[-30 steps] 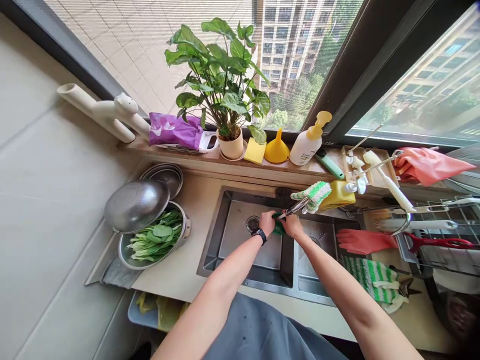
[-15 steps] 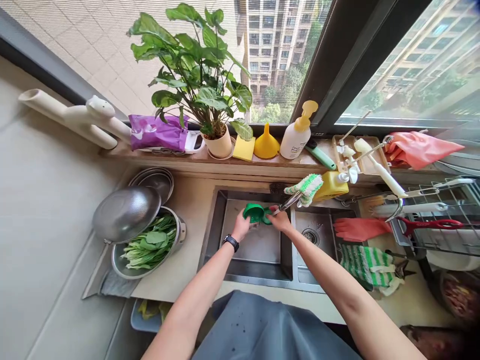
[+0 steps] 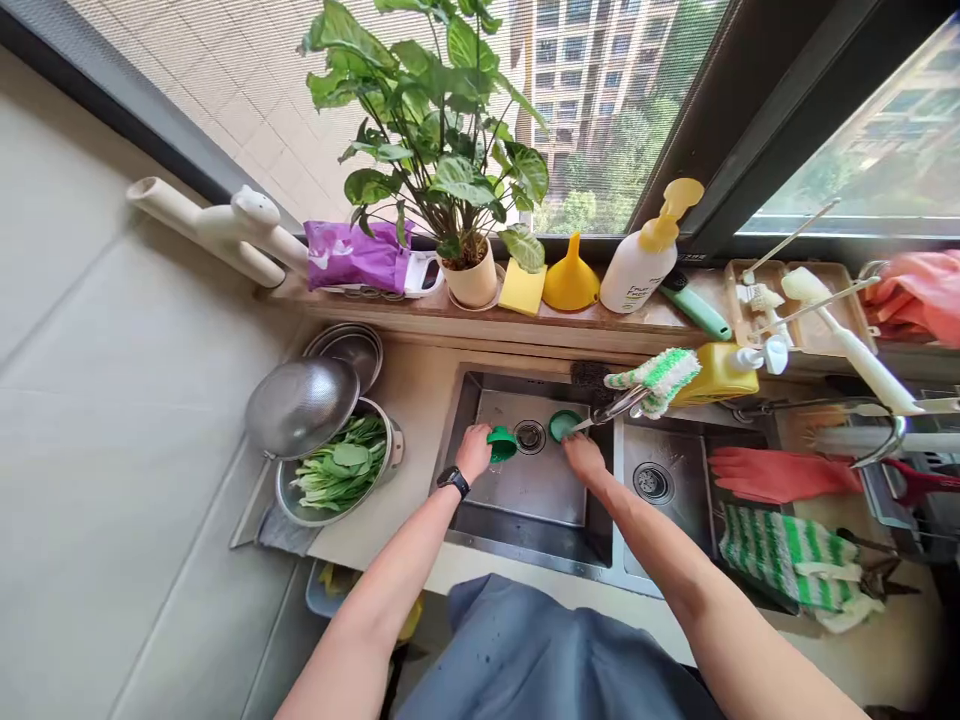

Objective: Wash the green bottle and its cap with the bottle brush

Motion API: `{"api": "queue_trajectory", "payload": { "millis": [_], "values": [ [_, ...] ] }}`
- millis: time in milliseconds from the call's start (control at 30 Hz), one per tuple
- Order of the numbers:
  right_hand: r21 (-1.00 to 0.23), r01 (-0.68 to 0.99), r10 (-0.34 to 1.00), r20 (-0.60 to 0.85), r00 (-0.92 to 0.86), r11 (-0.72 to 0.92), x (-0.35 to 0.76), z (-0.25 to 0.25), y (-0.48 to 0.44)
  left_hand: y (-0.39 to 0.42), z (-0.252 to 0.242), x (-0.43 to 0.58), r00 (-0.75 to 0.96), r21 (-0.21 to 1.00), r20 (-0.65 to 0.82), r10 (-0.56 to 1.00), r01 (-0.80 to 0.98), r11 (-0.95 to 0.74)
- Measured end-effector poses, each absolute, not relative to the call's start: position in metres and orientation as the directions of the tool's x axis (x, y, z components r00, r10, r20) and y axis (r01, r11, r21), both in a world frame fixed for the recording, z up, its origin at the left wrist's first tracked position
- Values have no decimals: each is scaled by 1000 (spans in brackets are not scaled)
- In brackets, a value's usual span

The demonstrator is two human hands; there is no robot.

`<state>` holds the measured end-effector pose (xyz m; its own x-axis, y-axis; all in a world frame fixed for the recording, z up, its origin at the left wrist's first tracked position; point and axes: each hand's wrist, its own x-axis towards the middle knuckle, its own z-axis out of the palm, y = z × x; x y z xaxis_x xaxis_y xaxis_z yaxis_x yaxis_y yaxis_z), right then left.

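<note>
1 grn cup [image 3: 502,444] in L grip [image 3: 474,453], dish [image 3: 562,424] in R grip [image 3: 583,456]

The location was a kitchen, identified by a double-bowl sink [image 3: 525,500] at 4 o'clock and leafy vegetables [image 3: 341,472] at 8 o'clock.

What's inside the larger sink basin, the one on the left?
The basin shows a drain. In or just above the basin, the left hand holds a green cup-shaped piece, the right hand a round green piece. Anything beneath hands and pieces is covered.
</note>
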<state>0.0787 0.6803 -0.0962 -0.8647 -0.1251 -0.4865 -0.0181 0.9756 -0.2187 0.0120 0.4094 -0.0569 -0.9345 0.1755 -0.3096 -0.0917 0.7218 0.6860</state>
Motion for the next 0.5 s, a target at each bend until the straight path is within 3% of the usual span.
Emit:
{"api": "queue_trajectory", "payload": {
  "millis": [300, 400, 500],
  "values": [
    [-152, -63, -132, -499, -856, 986, 88, -88, 687, 364, -32, -17, -983, 377, 15, 184, 176, 909],
    [-159, -70, -142, -498, -855, 985, 87, -84, 688, 350, -36, -26, -988, 301, 67, 142, 156, 941],
    [-175, -68, -149, -503, -852, 982, 84, -81, 686, 342, -45, -34, -998, 316, 67, 11, 32, 948]
  ]
}}
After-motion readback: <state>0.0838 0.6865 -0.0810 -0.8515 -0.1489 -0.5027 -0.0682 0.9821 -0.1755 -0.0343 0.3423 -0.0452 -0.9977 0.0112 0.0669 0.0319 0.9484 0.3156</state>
